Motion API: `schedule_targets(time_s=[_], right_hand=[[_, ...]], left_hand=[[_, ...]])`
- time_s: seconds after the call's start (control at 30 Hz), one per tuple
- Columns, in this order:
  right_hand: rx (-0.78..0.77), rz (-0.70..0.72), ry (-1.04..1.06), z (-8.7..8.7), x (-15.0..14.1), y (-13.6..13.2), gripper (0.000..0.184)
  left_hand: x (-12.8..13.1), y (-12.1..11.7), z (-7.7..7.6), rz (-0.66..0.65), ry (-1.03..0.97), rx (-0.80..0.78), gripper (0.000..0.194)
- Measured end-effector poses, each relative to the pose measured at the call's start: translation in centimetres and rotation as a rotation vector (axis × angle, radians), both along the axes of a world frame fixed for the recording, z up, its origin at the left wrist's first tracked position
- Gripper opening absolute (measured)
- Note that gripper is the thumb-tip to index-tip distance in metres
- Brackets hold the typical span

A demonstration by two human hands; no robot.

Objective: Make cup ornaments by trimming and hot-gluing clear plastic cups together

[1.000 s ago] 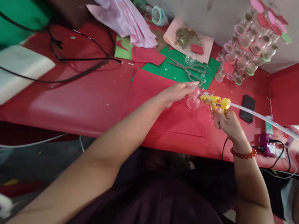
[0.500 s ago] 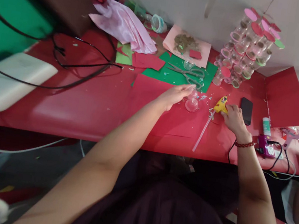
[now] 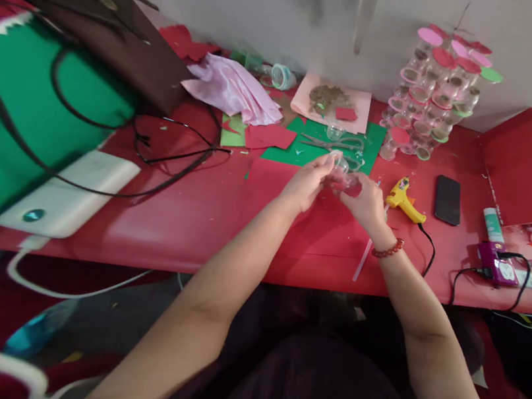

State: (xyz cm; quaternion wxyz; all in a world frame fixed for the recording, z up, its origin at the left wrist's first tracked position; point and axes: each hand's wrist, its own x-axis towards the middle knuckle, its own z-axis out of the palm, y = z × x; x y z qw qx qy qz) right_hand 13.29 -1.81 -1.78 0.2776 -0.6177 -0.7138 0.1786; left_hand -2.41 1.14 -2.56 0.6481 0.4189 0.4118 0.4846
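Observation:
Between my two hands, over a sheet of red paper, are small clear plastic cups that look joined together. My left hand grips the upper cup from the left. Around the lower cup curl the fingers of my right hand, closed on its right side. A yellow glue gun lies on the table just right of my right hand, a clear glue stick jutting out of it. Scissors rest on green paper beyond my hands, near another clear cup.
A stacked structure of clear cups with coloured discs stands at the back right. Nearby are a phone, a glue bottle and a purple power adapter. Leftward lie pink cloth, a brown bag and a white power strip.
My right hand has let go of the yellow glue gun, which now lies on the table. It has moved left and taken hold of the lower cup. The view has shifted slightly.

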Motion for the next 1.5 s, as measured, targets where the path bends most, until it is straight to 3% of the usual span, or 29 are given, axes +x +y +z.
schedule_targets(time_s=[0.13,0.33,0.43,0.57,0.67,0.73,0.87,0.97,1.23,1.4,1.5], right_hand=[[0.079,-0.048,0.143,-0.1,0.3,-0.5,0.047],[0.125,-0.054,0.127,-0.4,0.9,-0.6,0.037],[0.171,-0.049,0.192,-0.5,1.2,-0.5,0.04],[0.198,0.024,0.314,-0.5,1.6,-0.5,0.046],[0.191,0.078,0.443,-0.7,1.8,-0.4,0.05],[0.187,0.094,0.529,-0.8,1.9,-0.3,0.05],[0.178,0.154,0.637,-1.1,1.8,-0.2,0.046],[0.153,0.216,0.644,-1.1,1.6,-0.3,0.045],[0.048,0.325,0.682,-0.5,1.8,-0.7,0.044],[0.032,0.446,0.697,0.2,1.7,-1.2,0.047],[0.019,0.441,0.733,0.2,1.6,-1.2,0.05]], left_hand=[[0.3,-0.8,1.1,0.015,-0.057,0.13,0.05],[-0.6,-1.4,2.8,0.089,-0.038,0.209,0.059],[-1.4,-0.7,2.2,0.095,0.05,0.207,0.046],[-2.0,-0.2,1.0,-0.002,0.31,0.188,0.036],[-2.1,-0.6,1.1,-0.11,0.545,0.368,0.046],[-2.0,-0.9,1.5,-0.098,0.593,0.551,0.051],[-1.6,-1.0,2.0,0.044,0.551,0.868,0.021],[-1.3,-1.1,1.7,0.094,0.555,0.954,0.009],[-0.9,-1.5,1.6,0.268,0.618,0.962,0.018],[-1.6,-0.5,1.2,0.357,0.444,0.729,0.013],[-1.8,-0.3,0.9,0.31,0.318,0.612,0.01]])
